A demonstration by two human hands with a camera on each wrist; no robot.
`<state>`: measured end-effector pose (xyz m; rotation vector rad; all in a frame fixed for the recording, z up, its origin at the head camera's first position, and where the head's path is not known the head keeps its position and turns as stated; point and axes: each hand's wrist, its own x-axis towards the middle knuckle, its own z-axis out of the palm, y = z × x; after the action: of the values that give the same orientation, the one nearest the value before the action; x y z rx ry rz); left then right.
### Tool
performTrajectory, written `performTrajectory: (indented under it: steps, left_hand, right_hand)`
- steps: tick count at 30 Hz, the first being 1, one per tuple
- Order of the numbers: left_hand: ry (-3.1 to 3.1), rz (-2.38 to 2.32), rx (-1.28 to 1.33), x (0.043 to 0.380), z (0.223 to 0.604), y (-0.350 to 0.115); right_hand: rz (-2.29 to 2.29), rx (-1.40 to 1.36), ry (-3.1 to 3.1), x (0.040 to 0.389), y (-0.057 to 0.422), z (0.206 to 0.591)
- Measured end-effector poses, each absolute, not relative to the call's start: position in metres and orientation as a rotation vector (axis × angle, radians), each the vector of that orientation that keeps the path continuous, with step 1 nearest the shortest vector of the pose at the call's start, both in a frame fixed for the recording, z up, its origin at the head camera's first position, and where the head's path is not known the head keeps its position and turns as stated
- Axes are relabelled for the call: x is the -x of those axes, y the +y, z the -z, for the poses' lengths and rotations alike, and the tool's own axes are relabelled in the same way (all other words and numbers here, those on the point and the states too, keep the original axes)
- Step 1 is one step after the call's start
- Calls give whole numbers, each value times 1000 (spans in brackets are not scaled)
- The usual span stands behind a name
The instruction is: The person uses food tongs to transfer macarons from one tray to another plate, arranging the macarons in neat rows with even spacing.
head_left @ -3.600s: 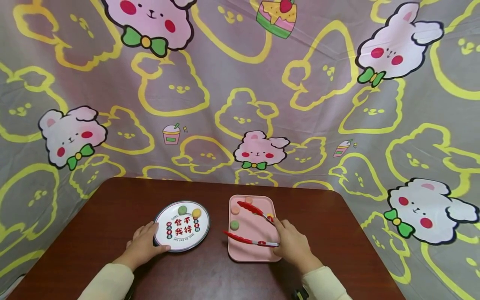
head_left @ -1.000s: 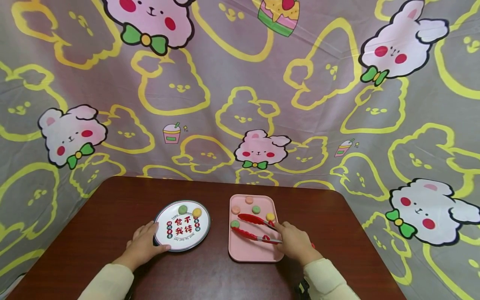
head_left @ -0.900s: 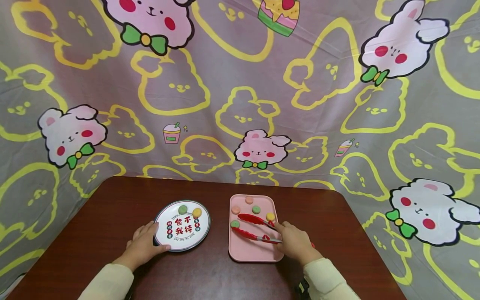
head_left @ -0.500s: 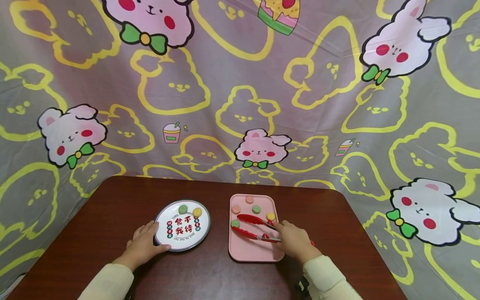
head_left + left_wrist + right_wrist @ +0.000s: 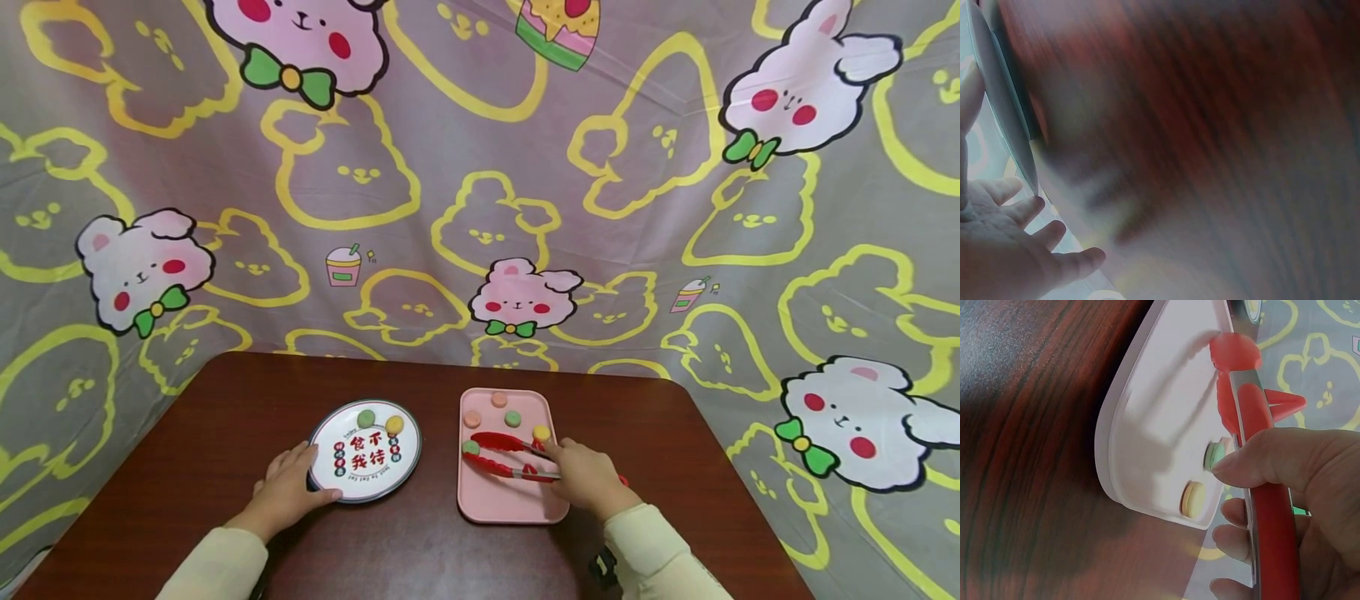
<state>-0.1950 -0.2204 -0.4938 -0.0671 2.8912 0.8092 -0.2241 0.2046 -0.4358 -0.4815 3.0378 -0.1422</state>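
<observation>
My right hand (image 5: 588, 475) grips red-and-silver tongs (image 5: 517, 473), also seen close in the right wrist view. Their red tips reach over the pink tray (image 5: 510, 504) at a green macaron (image 5: 470, 447) near its left edge; I cannot tell whether both tips touch it. My left hand (image 5: 285, 487) rests against the near left rim of a white plate (image 5: 352, 490) with red lettering, its fingers spread in the left wrist view. On that plate lie a green macaron (image 5: 366, 418) and a yellow macaron (image 5: 393, 425).
Farther up the tray are two pink macarons (image 5: 498, 400), another green macaron (image 5: 513, 418) and a yellow macaron (image 5: 542, 433). Plate and tray stand side by side on a dark wooden table (image 5: 420, 550). A patterned cloth (image 5: 420, 208) hangs behind it.
The tongs came down from wide apart above the tray to around the green macaron at the left edge, and their arms have drawn closer together. My left hand and the plate stay put.
</observation>
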Motion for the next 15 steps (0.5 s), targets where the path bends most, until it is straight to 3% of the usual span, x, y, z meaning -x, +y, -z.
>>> performTrajectory:
  steps: [15]
  left_hand:
    - [2884,-803,63,195,490,-220]
  right_hand:
    - [151,486,3033,224,206,437]
